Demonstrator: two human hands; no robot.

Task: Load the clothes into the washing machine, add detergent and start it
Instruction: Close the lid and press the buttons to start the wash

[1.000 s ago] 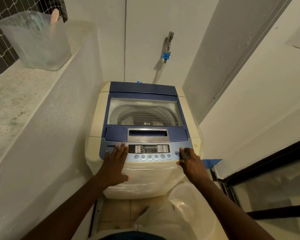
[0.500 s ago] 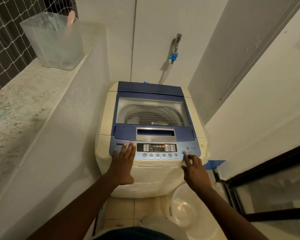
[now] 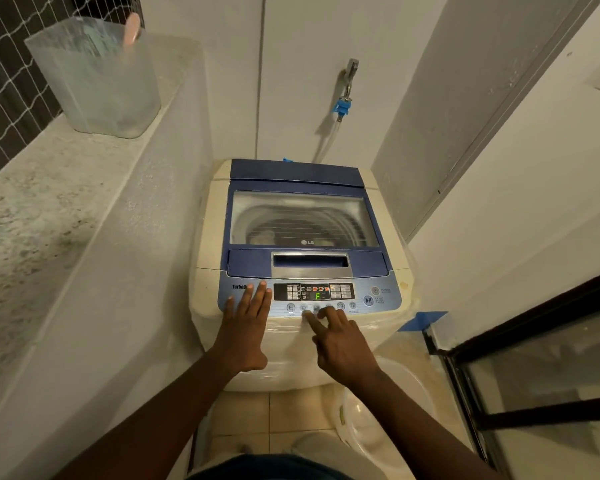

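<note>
A cream top-load washing machine (image 3: pixel 208 244) with a blue lid (image 3: pixel 298 176) stands against the back wall, its lid closed. Through the lid's window a pale piece of clothing (image 3: pixel 262 236) shows in the drum. The control panel (image 3: pixel 378 301) is lit, with a green figure on its display. My left hand (image 3: pixel 245 327) lies flat on the panel's left end, fingers spread. My right hand (image 3: pixel 340 341) points its index finger at a round button in the panel's lower row and holds nothing.
A translucent plastic tub (image 3: pixel 97 77) stands on the stone ledge (image 3: pixel 32 209) at left. A wall tap (image 3: pixel 349 77) with a blue hose fitting is behind the machine. A white bucket (image 3: pixel 378 420) sits on the tiled floor at right, beside a dark-framed glass door (image 3: pixel 534 358).
My right hand has moved left from the start button at the panel's right end to the row of round buttons. The display now shows a green figure. The left hand stays put.
</note>
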